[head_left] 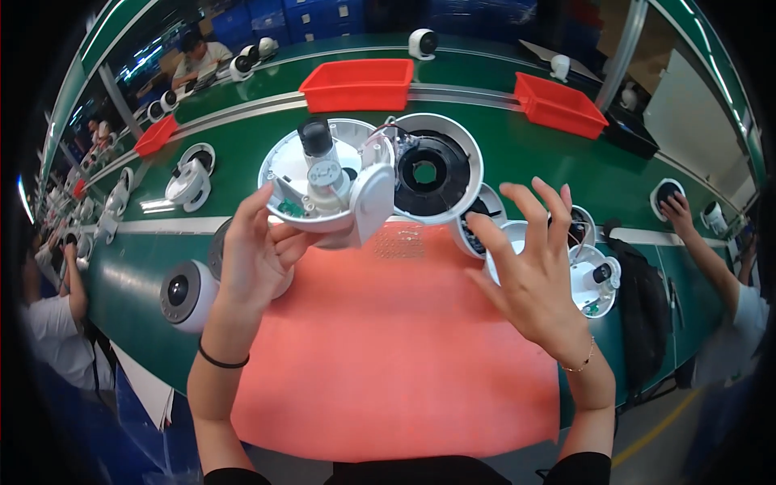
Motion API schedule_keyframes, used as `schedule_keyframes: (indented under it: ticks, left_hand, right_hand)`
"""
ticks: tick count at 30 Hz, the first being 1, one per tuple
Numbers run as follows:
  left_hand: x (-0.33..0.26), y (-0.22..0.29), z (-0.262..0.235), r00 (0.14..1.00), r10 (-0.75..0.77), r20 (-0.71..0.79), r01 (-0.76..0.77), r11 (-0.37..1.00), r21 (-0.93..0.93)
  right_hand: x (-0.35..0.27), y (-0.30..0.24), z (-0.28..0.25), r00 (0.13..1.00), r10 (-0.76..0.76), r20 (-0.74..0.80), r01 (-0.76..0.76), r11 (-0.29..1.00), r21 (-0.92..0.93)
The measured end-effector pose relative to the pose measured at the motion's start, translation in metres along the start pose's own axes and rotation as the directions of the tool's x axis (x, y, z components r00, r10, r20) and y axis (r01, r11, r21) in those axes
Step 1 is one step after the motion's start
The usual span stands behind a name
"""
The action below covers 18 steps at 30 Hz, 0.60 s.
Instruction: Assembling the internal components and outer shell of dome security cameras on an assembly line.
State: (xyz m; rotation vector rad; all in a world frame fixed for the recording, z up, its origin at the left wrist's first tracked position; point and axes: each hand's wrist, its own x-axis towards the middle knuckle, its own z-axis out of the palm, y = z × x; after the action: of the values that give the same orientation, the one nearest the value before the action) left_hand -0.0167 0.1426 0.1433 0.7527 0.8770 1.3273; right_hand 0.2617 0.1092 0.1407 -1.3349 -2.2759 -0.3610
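My left hand grips the rim of an opened white camera housing, held up above the far edge of the mat. A dark-tipped cylindrical motor stands inside the bowl-shaped half, with a small green circuit board near the rim. The round half beside it holds a black ring, and thin wires run between the halves. My right hand is open, fingers spread, right of the housing and in front of other opened white camera housings. Its fingers hold nothing.
Below lies a red-orange mat with rows of tiny parts at its far edge. A finished-looking white camera sits left. Red bins stand across the green bench. A co-worker's hand touches a camera part at right.
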Motion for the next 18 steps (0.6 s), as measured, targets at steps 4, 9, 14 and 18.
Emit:
schedule_keyframes:
  ticks: [4, 9, 14, 18]
  left_hand:
    - [-0.033, 0.011, -0.036, 0.964, -0.03, 0.263, 0.034, 0.999, -0.012]
    - [-0.036, -0.006, -0.037, 0.994, 0.093, -0.052, -0.093, 0.996, -0.001]
    - [-0.011, -0.021, -0.073, 0.958, -0.263, 0.116, 0.221, 0.932, 0.285]
    - [0.017, -0.06, -0.051, 0.463, -0.715, 0.524, -0.241, 0.468, 0.85]
  right_hand:
    - [0.002, -0.006, 0.045, 0.904, -0.319, -0.286, 0.281, 0.945, -0.167]
    - [-0.019, -0.01, 0.035, 0.791, -0.462, -0.401, 0.531, 0.844, 0.076]
    - [-0.059, -0.047, 0.003, 0.906, -0.393, -0.154, 0.382, 0.607, 0.697]
    - [-0.08, -0.078, 0.024, 0.894, -0.447, -0.01, 0.199, 0.378, 0.904]
